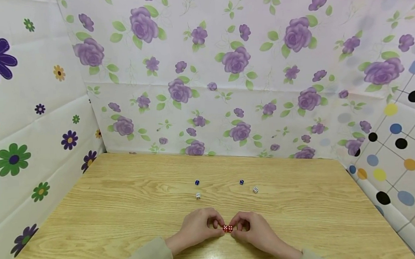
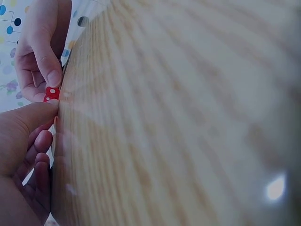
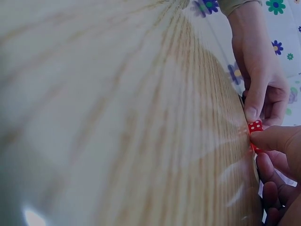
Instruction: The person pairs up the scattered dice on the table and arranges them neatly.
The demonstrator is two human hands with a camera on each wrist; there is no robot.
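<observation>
On a wooden table (image 1: 127, 219), we see the left hand (image 1: 198, 226) pinching the left red die (image 1: 225, 228) between thumb and fingers, and the right hand (image 1: 255, 229) likewise pinching the right red die (image 1: 230, 228). Probably the opposed grips keep the pair flush. Neither cube has a long axis; together, their row runs left to right between the hands.

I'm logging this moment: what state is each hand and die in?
Left hand, pinching the left red die
Right hand, pinching the right red die
Left red die, held
Right red die, held beside the left one
Left blue die, lying unheld on the wood-grain table
Right blue die, lying unheld
Left white die, lying unheld
Right white die, lying unheld
</observation>
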